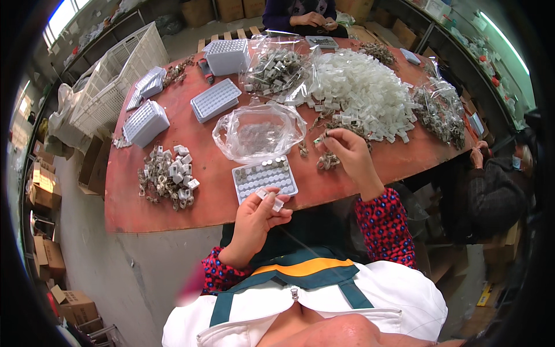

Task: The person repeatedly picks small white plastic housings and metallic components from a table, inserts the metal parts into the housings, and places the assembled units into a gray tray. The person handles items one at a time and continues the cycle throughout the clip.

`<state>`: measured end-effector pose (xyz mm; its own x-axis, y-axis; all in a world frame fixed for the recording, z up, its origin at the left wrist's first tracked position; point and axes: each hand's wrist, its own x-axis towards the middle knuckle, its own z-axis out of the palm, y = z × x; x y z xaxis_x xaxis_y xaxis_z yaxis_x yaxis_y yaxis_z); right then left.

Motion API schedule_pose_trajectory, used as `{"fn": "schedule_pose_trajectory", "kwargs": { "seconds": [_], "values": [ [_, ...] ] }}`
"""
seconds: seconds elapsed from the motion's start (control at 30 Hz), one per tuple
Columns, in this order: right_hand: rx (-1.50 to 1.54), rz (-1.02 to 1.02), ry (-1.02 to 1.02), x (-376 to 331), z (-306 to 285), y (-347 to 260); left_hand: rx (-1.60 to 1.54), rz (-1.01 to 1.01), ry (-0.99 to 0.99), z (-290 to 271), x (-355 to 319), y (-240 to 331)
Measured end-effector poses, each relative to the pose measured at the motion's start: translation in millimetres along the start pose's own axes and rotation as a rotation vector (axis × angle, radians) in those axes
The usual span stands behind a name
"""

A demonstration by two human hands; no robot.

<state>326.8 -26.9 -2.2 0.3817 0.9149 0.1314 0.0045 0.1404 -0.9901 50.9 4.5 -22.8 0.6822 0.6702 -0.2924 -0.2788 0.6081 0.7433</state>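
Observation:
My left hand (255,222) is closed around small clear-white plastic pieces (270,198), held over the near edge of the red table. Just beyond it lies a light-grey tray (248,188) with round pockets, its far rows filled with small round metallic parts. My right hand (350,151) is raised to the right of the tray, thumb and fingers pinched on a small part too tiny to name. Below those fingertips sits a little heap of brownish metal parts (328,162). An open clear plastic bag (259,132) rests behind the tray.
A large pile of translucent white plastic pieces (364,87) covers the right back. Bagged parts (277,66), stacked grey trays (146,122) and a heap of assembled pieces (167,176) stand around. One person (300,17) sits opposite, another (497,185) at the right.

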Motion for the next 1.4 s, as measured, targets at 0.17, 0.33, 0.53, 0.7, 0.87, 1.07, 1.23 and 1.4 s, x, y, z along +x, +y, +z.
{"fn": "schedule_pose_trajectory", "kwargs": {
  "seconds": [0.17, 0.33, 0.53, 0.7, 0.87, 1.07, 1.23, 1.4],
  "values": [
    [-0.531, -0.416, -0.127, -44.0, 20.6, -16.3, 0.009, -0.086, -0.110, 19.3, 17.8, 11.7],
    [-0.934, -0.774, -0.081, -61.1, 31.6, -34.0, 0.342, 0.151, -0.190, 33.2, 22.9, 7.3],
    [-0.819, -0.666, -0.144, -72.2, 30.3, -32.0, 0.300, 0.249, -0.122, 32.5, 16.2, -7.2],
    [-0.716, -0.502, -0.140, -78.7, 33.7, -24.0, 0.219, 0.212, -0.071, 31.7, 16.6, -16.1],
    [-0.635, -0.354, -0.036, -85.6, 41.1, -19.7, 0.155, 0.038, -0.100, 30.5, 13.6, -7.1],
    [-0.413, -0.219, -0.075, -94.4, 45.5, -26.1, 0.130, 0.056, -0.214, 20.9, -6.9, -1.0],
    [-0.267, -0.165, -0.136, -105.3, 62.1, -34.9, 0.235, 0.310, -0.204, 8.5, -6.4, -11.3],
    [-0.338, -0.212, -0.185, -100.5, 71.3, -36.8, 0.325, 0.417, -0.205, 2.9, -6.6, -15.5]
  ]
}}
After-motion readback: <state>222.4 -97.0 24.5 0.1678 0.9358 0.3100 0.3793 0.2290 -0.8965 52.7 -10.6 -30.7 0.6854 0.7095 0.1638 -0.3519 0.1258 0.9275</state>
